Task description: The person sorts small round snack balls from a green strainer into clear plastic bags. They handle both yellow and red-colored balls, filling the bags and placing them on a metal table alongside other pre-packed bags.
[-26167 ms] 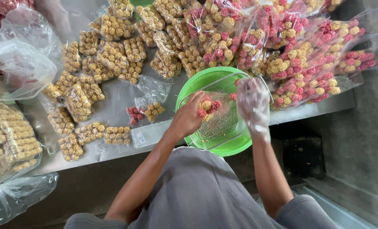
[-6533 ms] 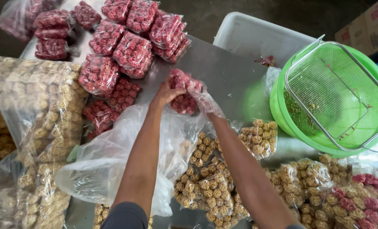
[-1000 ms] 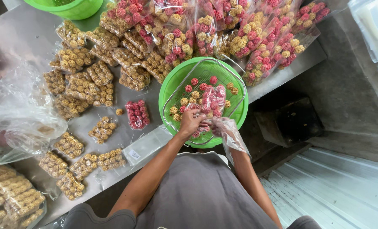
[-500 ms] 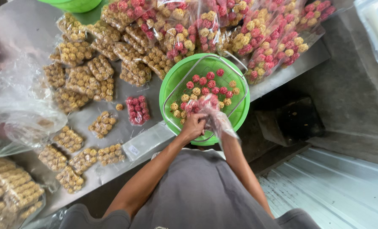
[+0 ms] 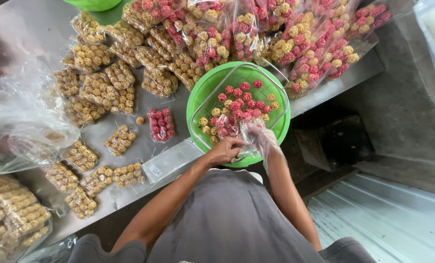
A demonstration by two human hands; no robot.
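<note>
Clear plastic bag (image 5: 249, 134) is lying over the near side of the green basin (image 5: 198, 100), which is sitting at the counter's (image 5: 42, 29) near edge, filled with red and yellow snack balls (image 5: 239, 100). Left hand (image 5: 225, 149), forearm stretching forward, is pinching the bag's mouth with curled fingers. Right hand (image 5: 263, 141), wrapped in the plastic, is gripping it from the other side.

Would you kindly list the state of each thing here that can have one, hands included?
Left hand: bare, fingers closed at the basket's near edge.
Right hand: covered by a clear plastic bag, over the basket.
Green basket: partly filled with loose red and yellow balls, on the table edge.
Small red packet: filled, lying flat, alone.
Yellow packets: filled, piled.
Large clear bag: crumpled, open or shut unclear.
</note>
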